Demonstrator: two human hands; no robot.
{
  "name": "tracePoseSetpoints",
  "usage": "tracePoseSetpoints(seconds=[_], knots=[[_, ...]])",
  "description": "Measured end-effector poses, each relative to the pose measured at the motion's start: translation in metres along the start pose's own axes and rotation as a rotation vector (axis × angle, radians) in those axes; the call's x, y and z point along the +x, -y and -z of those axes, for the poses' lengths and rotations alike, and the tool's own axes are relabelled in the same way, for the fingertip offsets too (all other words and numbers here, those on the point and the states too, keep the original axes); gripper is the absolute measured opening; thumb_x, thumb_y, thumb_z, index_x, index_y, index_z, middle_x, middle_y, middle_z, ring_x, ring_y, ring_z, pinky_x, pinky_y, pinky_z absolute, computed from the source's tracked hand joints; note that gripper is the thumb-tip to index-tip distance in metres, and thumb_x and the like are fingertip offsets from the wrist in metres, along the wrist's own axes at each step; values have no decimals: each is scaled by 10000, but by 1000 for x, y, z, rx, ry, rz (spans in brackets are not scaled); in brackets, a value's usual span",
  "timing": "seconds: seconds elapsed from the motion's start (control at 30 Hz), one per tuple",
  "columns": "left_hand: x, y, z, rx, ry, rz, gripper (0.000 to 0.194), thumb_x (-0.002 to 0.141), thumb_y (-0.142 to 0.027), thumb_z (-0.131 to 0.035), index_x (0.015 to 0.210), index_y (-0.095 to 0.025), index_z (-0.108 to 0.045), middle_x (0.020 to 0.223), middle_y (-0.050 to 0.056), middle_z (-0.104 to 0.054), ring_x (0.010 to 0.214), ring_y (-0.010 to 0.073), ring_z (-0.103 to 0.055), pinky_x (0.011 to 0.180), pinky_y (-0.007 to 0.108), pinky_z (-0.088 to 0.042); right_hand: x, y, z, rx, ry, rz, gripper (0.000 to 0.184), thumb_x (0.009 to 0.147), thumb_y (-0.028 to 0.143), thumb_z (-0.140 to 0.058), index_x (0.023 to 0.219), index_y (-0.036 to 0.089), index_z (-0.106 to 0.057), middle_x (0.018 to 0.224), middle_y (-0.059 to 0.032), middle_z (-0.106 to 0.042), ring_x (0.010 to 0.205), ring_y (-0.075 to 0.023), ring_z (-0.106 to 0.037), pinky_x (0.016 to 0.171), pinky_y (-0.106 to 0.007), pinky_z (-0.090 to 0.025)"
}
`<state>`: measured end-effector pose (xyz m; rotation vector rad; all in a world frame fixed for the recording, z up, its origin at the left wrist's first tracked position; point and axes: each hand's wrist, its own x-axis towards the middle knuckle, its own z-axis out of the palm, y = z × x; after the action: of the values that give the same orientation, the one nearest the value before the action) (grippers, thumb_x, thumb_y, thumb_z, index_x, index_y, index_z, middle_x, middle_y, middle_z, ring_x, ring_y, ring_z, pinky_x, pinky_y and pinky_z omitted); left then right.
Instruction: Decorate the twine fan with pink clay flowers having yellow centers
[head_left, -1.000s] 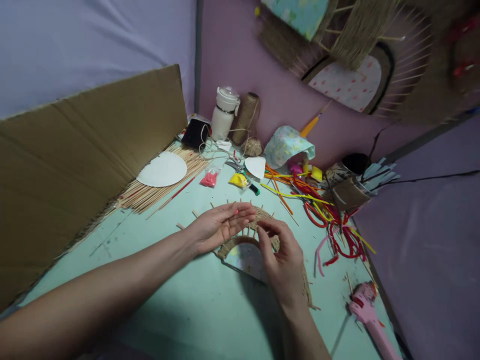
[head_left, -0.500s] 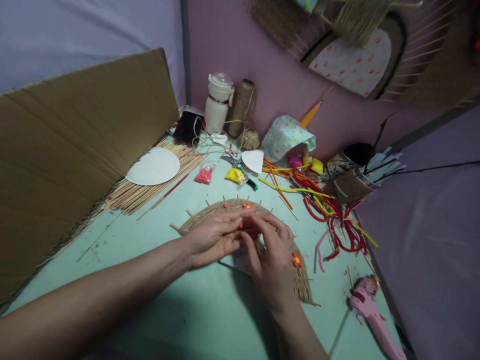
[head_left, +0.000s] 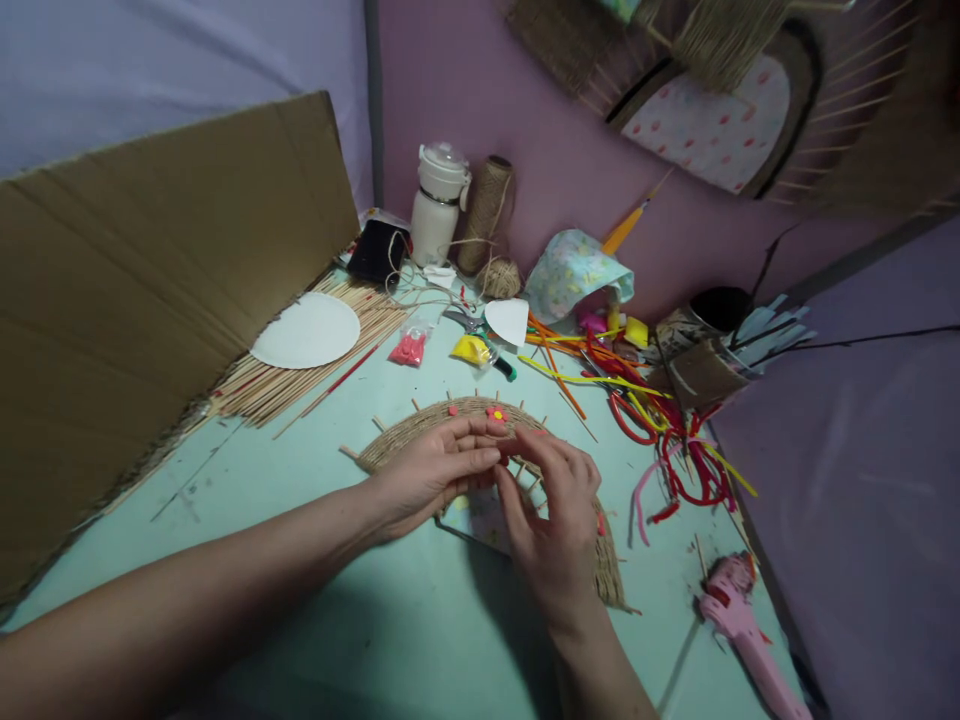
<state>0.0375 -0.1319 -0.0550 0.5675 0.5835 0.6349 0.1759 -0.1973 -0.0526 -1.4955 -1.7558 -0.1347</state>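
My left hand (head_left: 439, 470) and my right hand (head_left: 559, 510) meet at the fingertips above a fan-shaped twine weaving (head_left: 405, 436). Pinched between them is a small red piece of clay (head_left: 503, 460), mostly covered by the fingers. Thin sticks poke out along the weaving's curved edge. On its twine band sits a red flower with a yellow centre (head_left: 496, 414), with a small red dot (head_left: 452, 411) to its left. Another red flower (head_left: 601, 524) shows partly beside my right hand. Patterned fabric (head_left: 476, 518) lies below my fingers, inside the arch.
Behind the weaving lie a bag of red clay (head_left: 409, 348) and a bag of yellow clay (head_left: 471, 350). Pipe cleaners (head_left: 637, 390) and red-handled scissors (head_left: 630, 418) are at right, with a pink glue gun (head_left: 742, 620) nearer. A cardboard panel (head_left: 172, 260) stands left, beside thin sticks (head_left: 300, 385).
My left fingers have curled inward, and the left thumb now meets my right fingertips at the red piece. My right hand has shifted slightly right, partly covering the right-hand flower.
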Motion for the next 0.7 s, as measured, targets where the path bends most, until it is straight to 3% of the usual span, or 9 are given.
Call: tracePoseSetpoints(seconds=[0.13,0.33,0.57,0.7], knots=[[0,-2,-1,-22,-21,16,369,788,-117,-712,1145,-161,-629,1012,81,-715,931,130,-657,873,257,-476,1,-1,2,30,-21,2,374,863,149,-633,1218,217,-537,1077,-79,-668,1032,-235,-580,900,-428,-441],[0,-2,-1,18,-62,22,456,751,-140,-750,1185,-162,-613,991,80,-721,888,133,-659,835,254,-478,2,2,6,-17,-17,-17,179,855,167,-650,1024,224,-639,966,-56,-635,956,-228,-564,850,-410,-433],[2,1,5,140,-76,0,206,712,-210,-787,870,-144,-674,785,19,-703,704,88,-620,710,226,-470,2,4,5,-58,-3,-36,64,848,187,-643,898,227,-646,879,-32,-631,877,-218,-545,807,-393,-386],[3,3,6,271,-70,-43,188,704,-239,-783,832,-149,-680,733,2,-671,659,84,-579,641,217,-439,1,2,3,-53,1,-57,49,824,180,-643,843,222,-627,850,-27,-631,875,-220,-544,813,-392,-379]])
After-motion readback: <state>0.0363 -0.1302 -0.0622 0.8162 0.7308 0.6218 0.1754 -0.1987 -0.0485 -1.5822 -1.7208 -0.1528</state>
